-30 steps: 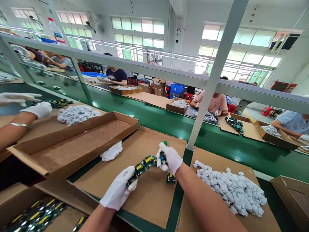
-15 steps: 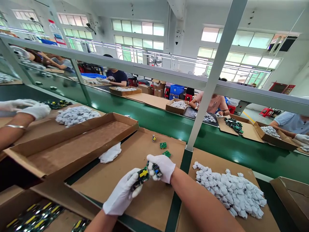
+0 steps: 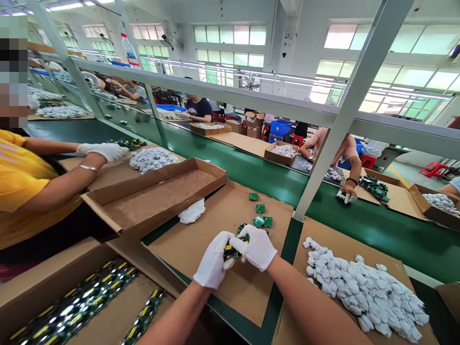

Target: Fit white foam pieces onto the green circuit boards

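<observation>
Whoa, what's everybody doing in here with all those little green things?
Someone in white gloves has a left hand and right hand close together, holding circuit boards over a cardboard sheet. A few loose green boards lie just beyond the hands. To the right is a heap of small white pieces. The box at lower left holds more boards in rows. On the left, a co-worker in yellow has gloved hands near another white pile.

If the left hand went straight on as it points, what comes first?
The white-gloved left hand would likely meet the white-gloved right hand first, beyond the green circuit board with yellow parts in its grip; depth is unclear.
</observation>
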{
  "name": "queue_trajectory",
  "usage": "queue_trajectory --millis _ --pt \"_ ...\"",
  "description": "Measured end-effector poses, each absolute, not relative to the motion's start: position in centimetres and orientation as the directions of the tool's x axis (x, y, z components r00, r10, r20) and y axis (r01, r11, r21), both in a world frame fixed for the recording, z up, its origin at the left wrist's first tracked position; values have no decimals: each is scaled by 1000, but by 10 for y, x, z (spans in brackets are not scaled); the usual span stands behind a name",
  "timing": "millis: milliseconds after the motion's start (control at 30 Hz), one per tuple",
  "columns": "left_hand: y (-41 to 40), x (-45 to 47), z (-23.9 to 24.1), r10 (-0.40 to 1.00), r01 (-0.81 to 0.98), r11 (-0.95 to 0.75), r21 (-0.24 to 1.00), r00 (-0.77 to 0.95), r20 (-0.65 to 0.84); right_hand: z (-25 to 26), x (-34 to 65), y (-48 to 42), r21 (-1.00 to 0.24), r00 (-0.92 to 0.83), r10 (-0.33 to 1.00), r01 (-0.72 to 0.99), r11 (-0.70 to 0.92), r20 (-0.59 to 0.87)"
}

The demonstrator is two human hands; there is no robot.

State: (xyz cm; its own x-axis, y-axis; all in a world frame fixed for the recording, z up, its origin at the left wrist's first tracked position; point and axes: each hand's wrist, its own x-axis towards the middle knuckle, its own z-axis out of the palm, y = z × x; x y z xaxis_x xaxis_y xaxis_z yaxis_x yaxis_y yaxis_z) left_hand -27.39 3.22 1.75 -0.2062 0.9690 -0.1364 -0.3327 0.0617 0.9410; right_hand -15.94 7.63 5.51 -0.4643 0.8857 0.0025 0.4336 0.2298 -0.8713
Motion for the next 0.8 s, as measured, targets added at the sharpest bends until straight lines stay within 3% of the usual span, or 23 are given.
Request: queue_trajectory --millis 100,233,400,500,567,633,700,800 --pt "41 -274 13 979 -357 67 932 -158 -130 53 -158 79 -929 -554 830 337 151 -66" --pt "73 -293 19 974 -181 46 982 -210 -85 56 -150 102 -955 -526 850 264 134 -26" --pt "105 -322 31 981 79 -13 997 -194 28 64 -132 132 -927 -320 939 297 229 129" --pt "89 -335 27 984 198 -76 977 -143 105 62 -119 113 -898 -367 918 337 284 152" --pt "65 -349 14 966 293 -105 950 -198 168 49 -111 87 -850 -432 886 390 354 171" --pt "36 -373 -6 895 451 -70 890 -366 256 26 -103 63 -660 -481 840 550 512 252" --pt "6 -407 -32 759 568 78 819 -567 320 -3 -96 49 -437 -515 792 660 611 329" --pt "-39 -472 -71 538 512 389 766 -801 262 -36 -98 53 -214 -599 689 671 710 407"
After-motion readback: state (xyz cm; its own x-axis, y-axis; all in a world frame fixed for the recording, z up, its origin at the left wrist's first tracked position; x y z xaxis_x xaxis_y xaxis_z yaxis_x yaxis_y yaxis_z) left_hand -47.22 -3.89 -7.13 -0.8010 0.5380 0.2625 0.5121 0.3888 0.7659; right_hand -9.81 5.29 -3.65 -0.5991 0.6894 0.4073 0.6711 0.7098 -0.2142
